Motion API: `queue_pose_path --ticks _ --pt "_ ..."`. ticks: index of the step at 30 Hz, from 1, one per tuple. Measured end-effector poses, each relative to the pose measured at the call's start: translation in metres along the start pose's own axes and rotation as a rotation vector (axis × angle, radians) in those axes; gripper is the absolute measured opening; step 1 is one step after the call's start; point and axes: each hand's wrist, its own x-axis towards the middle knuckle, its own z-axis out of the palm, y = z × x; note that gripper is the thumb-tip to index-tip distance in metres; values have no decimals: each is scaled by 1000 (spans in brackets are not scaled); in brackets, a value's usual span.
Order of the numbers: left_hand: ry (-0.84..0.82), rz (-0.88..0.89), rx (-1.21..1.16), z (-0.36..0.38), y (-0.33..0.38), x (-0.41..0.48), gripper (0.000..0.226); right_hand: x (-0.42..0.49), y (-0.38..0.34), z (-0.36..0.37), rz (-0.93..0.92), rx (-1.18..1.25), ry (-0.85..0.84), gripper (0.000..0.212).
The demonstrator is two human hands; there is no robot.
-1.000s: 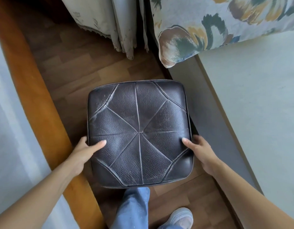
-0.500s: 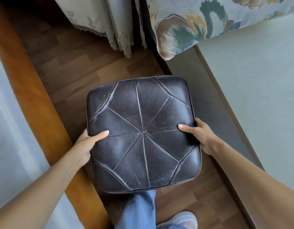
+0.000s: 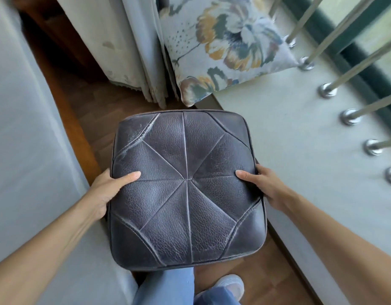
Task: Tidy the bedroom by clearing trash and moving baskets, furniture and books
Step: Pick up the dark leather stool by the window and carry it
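A square dark leather stool [image 3: 185, 188] with stitched seams fills the middle of the view, over the wooden floor. My left hand [image 3: 108, 190] grips its left edge, thumb lying on the top. My right hand [image 3: 262, 186] grips its right edge the same way. The stool's underside and legs are hidden beneath its padded top.
A bed with a grey sheet [image 3: 25, 150] and wooden frame runs along the left. A pale window ledge [image 3: 300, 133] with metal railing posts [image 3: 326, 90] lies right, holding a floral cushion [image 3: 225, 45]. Curtains [image 3: 128, 51] hang ahead. My jeans leg and shoe [image 3: 229, 285] show below.
The stool has come up and closer to the camera in both hands. The view has swung right, bringing the ledge's railing posts into sight.
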Motion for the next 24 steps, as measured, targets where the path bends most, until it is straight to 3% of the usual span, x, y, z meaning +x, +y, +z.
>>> queue_pose_path --ticks 3,6,8,18,24 --pt "-46 62 65 2 27 -50 42 -60 -5 -16 -31 31 9 29" --pt "-68 135 112 10 59 -118 32 -135 -5 -39 -56 58 56 27" --pt "-92 177 155 21 76 -162 38 -185 -1 -54 -70 72 82 23" --pt "-349 318 465 121 129 -325 16 -390 72 -142 -39 265 324 44" --pt "-553 331 656 201 124 -377 20 -482 132 -167 -10 471 499 31"
